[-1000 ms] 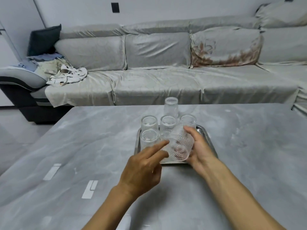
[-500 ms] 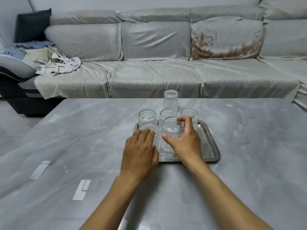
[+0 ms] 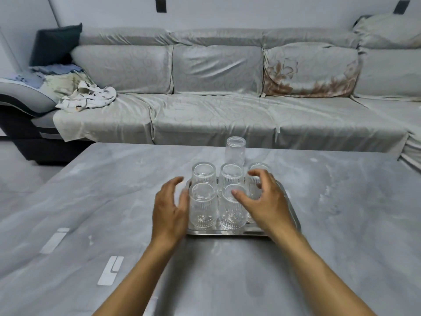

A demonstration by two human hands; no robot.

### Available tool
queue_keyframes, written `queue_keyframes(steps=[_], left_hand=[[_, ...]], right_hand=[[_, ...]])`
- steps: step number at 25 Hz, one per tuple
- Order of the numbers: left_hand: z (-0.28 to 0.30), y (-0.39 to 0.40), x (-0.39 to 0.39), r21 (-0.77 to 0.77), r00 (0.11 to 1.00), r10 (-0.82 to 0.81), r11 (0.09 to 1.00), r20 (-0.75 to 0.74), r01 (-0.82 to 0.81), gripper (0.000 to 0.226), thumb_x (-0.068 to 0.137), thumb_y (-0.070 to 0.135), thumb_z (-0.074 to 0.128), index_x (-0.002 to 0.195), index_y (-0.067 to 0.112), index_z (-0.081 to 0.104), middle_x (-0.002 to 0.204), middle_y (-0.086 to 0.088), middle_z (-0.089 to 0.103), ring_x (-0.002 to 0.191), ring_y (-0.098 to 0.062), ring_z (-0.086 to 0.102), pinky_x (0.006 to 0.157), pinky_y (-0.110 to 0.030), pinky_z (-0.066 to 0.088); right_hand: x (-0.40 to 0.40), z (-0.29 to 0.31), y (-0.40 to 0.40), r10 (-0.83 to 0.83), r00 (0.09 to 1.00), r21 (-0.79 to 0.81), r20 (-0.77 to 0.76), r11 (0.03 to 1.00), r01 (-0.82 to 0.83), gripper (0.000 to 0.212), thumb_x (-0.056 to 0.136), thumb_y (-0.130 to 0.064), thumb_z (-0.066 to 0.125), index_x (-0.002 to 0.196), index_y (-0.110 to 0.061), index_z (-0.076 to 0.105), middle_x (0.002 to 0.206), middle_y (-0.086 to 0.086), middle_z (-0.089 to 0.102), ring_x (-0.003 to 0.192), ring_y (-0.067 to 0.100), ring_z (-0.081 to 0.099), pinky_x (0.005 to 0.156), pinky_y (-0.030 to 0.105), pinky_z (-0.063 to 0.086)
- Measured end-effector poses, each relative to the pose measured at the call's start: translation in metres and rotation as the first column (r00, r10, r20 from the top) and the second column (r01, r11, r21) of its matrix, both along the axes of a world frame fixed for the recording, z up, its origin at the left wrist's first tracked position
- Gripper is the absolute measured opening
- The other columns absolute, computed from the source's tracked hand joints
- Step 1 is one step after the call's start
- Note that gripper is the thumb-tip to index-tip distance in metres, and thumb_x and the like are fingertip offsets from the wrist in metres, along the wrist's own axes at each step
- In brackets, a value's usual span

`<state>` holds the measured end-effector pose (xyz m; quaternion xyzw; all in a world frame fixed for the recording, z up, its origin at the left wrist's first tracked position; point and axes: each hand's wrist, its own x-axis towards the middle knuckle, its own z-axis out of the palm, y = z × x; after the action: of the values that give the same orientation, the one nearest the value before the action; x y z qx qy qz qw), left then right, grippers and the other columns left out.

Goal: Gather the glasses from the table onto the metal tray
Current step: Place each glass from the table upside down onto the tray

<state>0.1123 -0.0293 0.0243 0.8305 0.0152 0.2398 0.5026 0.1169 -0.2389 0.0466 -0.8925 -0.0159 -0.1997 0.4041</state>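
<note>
Head view: five inverted glasses [image 3: 203, 201] stand grouped on the tray [image 3: 293, 215], a sixth [image 3: 235, 151] on the table [image 3: 91, 190] just behind it. Left hand [image 3: 169, 212], fingers spread, beside the front-left glass. Right hand [image 3: 264, 201], fingers spread, holds nothing, over the tray's right side.

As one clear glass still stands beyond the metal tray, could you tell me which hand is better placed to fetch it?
Probably the right hand: open, empty, fingers nearest the lone clear ribbed glass beyond the rectangular metal tray.
</note>
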Motion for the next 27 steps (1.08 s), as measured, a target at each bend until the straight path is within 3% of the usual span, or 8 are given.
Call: queue_keyframes(steps=[1,3,5,8,16,20,23,27], left_hand=[[-0.005,0.013,0.011,-0.037,0.997,0.044,0.998,-0.062,-0.046,0.035,0.091,0.029,0.045,0.122,0.020,0.058,0.129,-0.003,0.061,0.120,-0.022,0.052,0.101,-0.036,0.040],[-0.023,0.040,0.041,0.191,0.976,0.056,0.981,-0.210,-0.015,0.034,0.097,0.026,0.041,0.125,0.015,0.057,0.134,-0.009,0.058,0.124,-0.029,0.051,0.103,-0.042,0.040],[-0.042,0.060,0.069,0.488,0.927,0.047,0.860,-0.371,0.152,0.040,0.097,0.035,0.034,0.125,0.013,0.053,0.139,-0.012,0.051,0.130,-0.033,0.044,0.105,-0.046,0.035],[-0.069,0.072,0.094,0.658,0.889,0.108,0.713,-0.445,0.242,0.056,0.094,0.051,0.022,0.144,0.026,0.030,0.159,-0.004,0.023,0.146,-0.027,0.016,0.115,-0.049,0.015],[-0.085,0.077,0.100,0.695,0.920,0.123,0.694,-0.373,0.189,0.064,0.090,0.057,0.014,0.150,0.033,0.014,0.163,0.001,0.008,0.149,-0.022,0.004,0.120,-0.047,0.008],[-0.087,0.074,0.099,0.698,0.936,0.125,0.700,-0.329,0.152,0.070,0.085,0.061,0.008,0.149,0.033,0.016,0.163,0.001,0.012,0.149,-0.022,0.007,0.119,-0.047,0.009],[-0.090,0.075,0.102,0.705,0.931,0.135,0.692,-0.338,0.155,0.072,0.083,0.062,0.008,0.148,0.033,0.019,0.162,0.001,0.016,0.149,-0.022,0.009,0.119,-0.047,0.010],[-0.084,0.079,0.101,0.657,0.930,0.106,0.736,-0.351,0.164,0.061,0.090,0.057,0.027,0.145,0.031,0.031,0.160,0.001,0.023,0.148,-0.021,0.014,0.118,-0.045,0.010]], right_hand=[[0.003,0.012,-0.005,-0.003,0.999,0.011,0.034,1.000,0.002,0.054,0.073,-0.051,0.073,0.118,-0.030,0.051,0.126,-0.008,0.056,0.099,0.011,0.054,0.077,0.027,0.040],[0.019,0.031,-0.014,0.024,0.998,-0.037,0.061,0.999,-0.022,0.053,0.075,-0.052,0.070,0.119,-0.029,0.050,0.127,-0.008,0.055,0.098,0.010,0.053,0.077,0.030,0.044],[0.042,0.045,-0.019,0.057,0.997,-0.137,0.042,0.989,-0.050,0.054,0.077,-0.050,0.069,0.122,-0.026,0.050,0.130,-0.005,0.055,0.104,0.014,0.056,0.080,0.033,0.046],[0.085,0.058,-0.020,0.079,0.996,-0.240,0.043,0.968,-0.066,0.051,0.079,-0.046,0.069,0.121,-0.024,0.051,0.128,-0.003,0.056,0.109,0.016,0.056,0.080,0.032,0.042],[0.211,0.040,-0.003,-0.001,0.980,-0.406,-0.200,0.910,-0.082,0.077,0.079,-0.024,0.064,0.145,-0.028,0.025,0.153,0.005,0.026,0.130,0.030,0.044,0.087,0.036,0.042],[0.251,0.015,0.000,-0.067,0.879,-0.491,-0.472,0.848,-0.199,0.092,0.085,-0.029,0.064,0.153,-0.031,0.003,0.164,0.004,-0.008,0.147,0.033,0.018,0.113,0.048,0.030],[0.256,0.006,0.003,-0.062,0.855,-0.416,-0.514,0.890,-0.186,0.091,0.083,-0.029,0.070,0.152,-0.025,0.011,0.163,0.013,0.001,0.141,0.036,0.030,0.111,0.046,0.034],[0.214,0.019,0.002,-0.089,0.970,-0.229,-0.225,0.973,0.036,0.079,0.078,-0.026,0.075,0.141,-0.022,0.026,0.146,0.014,0.032,0.124,0.036,0.047,0.093,0.043,0.046]])
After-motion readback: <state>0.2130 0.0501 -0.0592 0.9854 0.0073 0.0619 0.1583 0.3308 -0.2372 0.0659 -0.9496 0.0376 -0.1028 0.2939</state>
